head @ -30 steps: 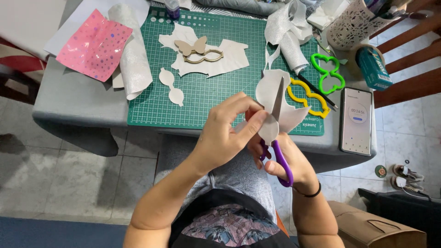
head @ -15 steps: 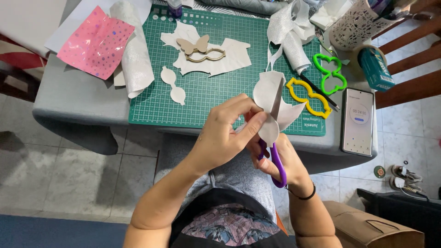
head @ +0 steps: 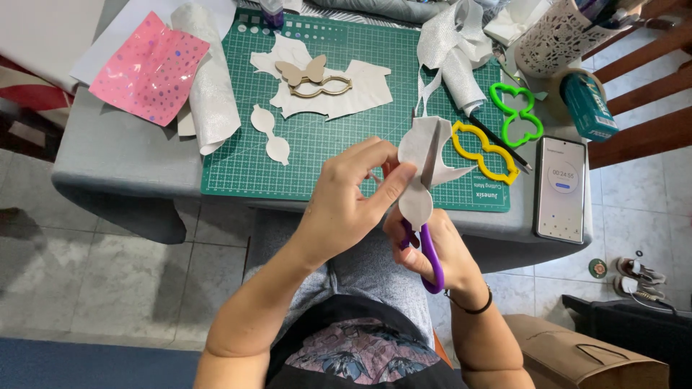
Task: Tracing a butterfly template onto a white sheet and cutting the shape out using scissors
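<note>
Head view: the left hand (head: 346,205) is pinching a white sheet (head: 422,169) above the tabletop (head: 108,166) edge, while the right hand (head: 432,248) is gripping purple scissors (head: 430,252), blades seemingly partway into the sheet. With the thumb lying so close to the blades, a slip could nick it or wander off the outline.

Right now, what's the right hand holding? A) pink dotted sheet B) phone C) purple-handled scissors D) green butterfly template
C: the right hand has its fingers through the purple-handled scissors, blades up in the white fabric piece that the left hand pinches.
</note>
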